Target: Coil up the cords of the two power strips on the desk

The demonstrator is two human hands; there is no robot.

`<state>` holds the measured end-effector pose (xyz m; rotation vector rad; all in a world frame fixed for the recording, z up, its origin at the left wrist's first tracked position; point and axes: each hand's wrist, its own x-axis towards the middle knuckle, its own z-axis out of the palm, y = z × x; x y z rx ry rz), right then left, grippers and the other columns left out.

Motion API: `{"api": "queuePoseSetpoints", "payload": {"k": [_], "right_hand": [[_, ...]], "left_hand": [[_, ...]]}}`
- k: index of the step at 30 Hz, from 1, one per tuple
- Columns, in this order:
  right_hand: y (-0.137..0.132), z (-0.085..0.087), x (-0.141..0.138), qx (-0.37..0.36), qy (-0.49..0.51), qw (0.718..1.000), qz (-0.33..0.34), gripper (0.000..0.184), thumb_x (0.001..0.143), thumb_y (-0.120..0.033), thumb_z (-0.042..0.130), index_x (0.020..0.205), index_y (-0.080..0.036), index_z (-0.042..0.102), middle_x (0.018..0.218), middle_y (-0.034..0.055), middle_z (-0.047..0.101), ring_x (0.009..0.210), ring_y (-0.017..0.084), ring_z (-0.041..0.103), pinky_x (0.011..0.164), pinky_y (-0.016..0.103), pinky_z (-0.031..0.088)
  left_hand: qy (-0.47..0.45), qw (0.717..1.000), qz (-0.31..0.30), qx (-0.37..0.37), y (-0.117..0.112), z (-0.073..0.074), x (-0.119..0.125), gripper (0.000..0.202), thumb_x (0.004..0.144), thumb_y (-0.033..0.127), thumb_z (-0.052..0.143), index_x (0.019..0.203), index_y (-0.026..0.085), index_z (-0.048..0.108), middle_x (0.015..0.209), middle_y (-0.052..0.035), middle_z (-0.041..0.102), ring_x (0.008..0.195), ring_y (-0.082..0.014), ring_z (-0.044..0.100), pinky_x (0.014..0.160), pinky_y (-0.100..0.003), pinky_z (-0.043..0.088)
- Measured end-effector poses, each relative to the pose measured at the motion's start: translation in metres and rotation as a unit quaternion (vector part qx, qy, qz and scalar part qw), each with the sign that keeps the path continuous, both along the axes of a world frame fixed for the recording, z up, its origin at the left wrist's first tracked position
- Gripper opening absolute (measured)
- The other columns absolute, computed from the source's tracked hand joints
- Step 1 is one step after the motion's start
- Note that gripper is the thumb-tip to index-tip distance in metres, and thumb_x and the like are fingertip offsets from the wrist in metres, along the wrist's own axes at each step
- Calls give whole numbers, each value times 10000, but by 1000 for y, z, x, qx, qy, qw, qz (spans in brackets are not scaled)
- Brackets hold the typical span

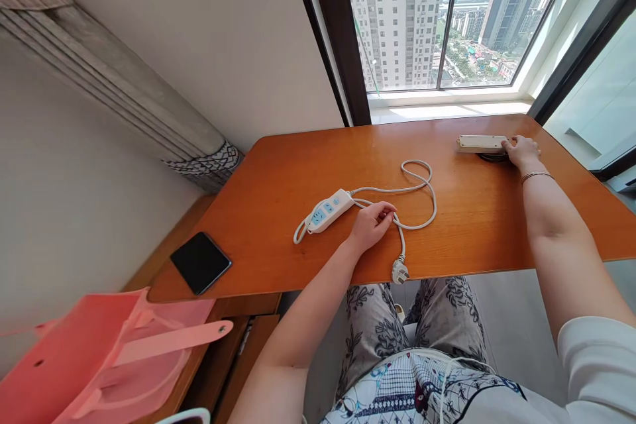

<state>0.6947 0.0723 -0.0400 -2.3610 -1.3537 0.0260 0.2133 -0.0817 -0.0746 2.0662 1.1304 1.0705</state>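
A white power strip (330, 211) with blue sockets lies at a slant on the wooden table. Its white cord (433, 195) loops to the right, and the plug (399, 271) rests at the front edge. My left hand (371, 225) is closed, with its fingertips pinching the cord to the right of the strip. At the far right of the table, a long cream power strip (481, 144) sits level. My right hand (521, 151) is closed around its right end. Underneath it shows part of a dark cord (491, 158); the rest is hidden.
A black tablet or phone (201, 263) lies at the table's left corner. Beside that corner stands an open pink bag (99, 351) with a strap. The wooden table (298, 165) reaches back to the window (442, 33). A curtain (149, 93) hangs at the left.
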Motion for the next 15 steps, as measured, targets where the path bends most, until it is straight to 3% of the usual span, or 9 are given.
{"api": "queuePoseSetpoints", "payload": {"k": [4,8,15], "right_hand": [[-11,-2,-12,80,-22,996,29,519,935,-408,520,1360,-131,632,1437,238,563,1342,377,479,1107,551,382],[-26,-5,-32,134,-43,986,92,479,930,-373,483,1316,-147,654,1455,203,567,1372,374,448,1142,565,334],[-72,-19,-105,154,-46,950,267,447,886,-367,565,1268,-171,691,1428,188,603,1350,383,500,1147,589,363]], "left_hand": [[-1,1000,-6,0,1,-1,-1,127,888,207,583,933,203,701,826,-25,758,737,-157,699,700,-284,580],[0,1000,-10,7,1,-1,0,124,886,197,580,924,200,698,813,-23,756,728,-156,697,701,-288,583],[1,1000,-7,9,2,-1,1,131,893,225,582,932,199,704,832,-34,755,741,-167,704,678,-288,580]]}}
